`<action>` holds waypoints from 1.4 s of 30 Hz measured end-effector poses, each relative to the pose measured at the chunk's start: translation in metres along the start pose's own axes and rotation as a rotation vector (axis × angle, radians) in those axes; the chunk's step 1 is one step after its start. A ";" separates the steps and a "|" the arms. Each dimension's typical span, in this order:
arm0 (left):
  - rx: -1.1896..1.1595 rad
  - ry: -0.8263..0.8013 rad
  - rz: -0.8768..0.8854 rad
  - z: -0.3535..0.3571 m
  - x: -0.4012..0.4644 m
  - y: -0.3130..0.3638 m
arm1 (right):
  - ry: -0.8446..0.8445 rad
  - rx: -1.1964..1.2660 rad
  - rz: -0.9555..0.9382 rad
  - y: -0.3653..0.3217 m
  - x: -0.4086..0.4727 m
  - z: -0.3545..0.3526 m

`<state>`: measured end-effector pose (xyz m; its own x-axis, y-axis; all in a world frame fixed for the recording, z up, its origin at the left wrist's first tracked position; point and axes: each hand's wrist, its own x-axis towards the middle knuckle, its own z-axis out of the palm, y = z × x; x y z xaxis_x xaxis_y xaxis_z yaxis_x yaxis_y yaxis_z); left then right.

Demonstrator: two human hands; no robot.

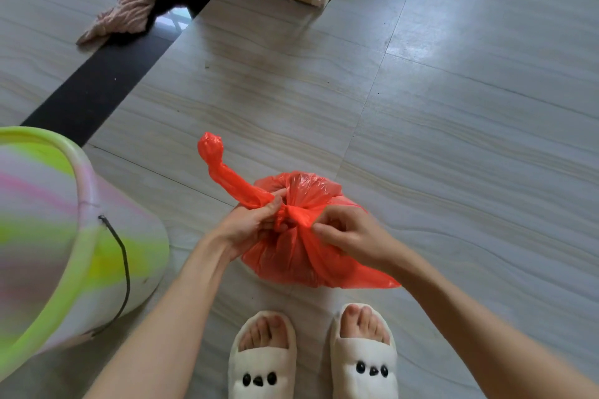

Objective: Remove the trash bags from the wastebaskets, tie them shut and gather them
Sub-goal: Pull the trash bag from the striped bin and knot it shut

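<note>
In the head view, a red trash bag (291, 256) is being tied shut on the floor (453, 139), just ahead of a pair of white slippers (311, 356). The bag's gathered neck is being gripped by the left hand (249, 227), whose fingers (275, 204) are being curled around one twisted tail of plastic that is sticking up and away to the left. The other tail is being pinched between the thumb and bent fingers of the right hand (346, 233), close against the knot forming between the two hands. A green and pink striped wastebasket (64, 236) is being left tipped at the left edge, near the bag but apart from it; no liner is being shown inside it. The step in hand is judged to be the tying, with the knot not yet snug. The next move is judged to call for both tails being pulled apart firmly, without the thin plastic being torn.
</note>
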<state>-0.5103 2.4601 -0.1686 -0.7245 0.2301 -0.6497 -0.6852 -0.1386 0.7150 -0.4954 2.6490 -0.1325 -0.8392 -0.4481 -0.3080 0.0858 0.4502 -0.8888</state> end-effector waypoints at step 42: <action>0.904 0.611 0.957 0.027 -0.021 -0.030 | 0.254 -0.598 -0.184 0.017 0.017 0.007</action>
<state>-0.4726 2.4854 -0.1700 -0.9451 -0.0710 0.3190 0.1822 0.6958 0.6948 -0.5042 2.6434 -0.1549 -0.9183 -0.3956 -0.0150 -0.3212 0.7666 -0.5560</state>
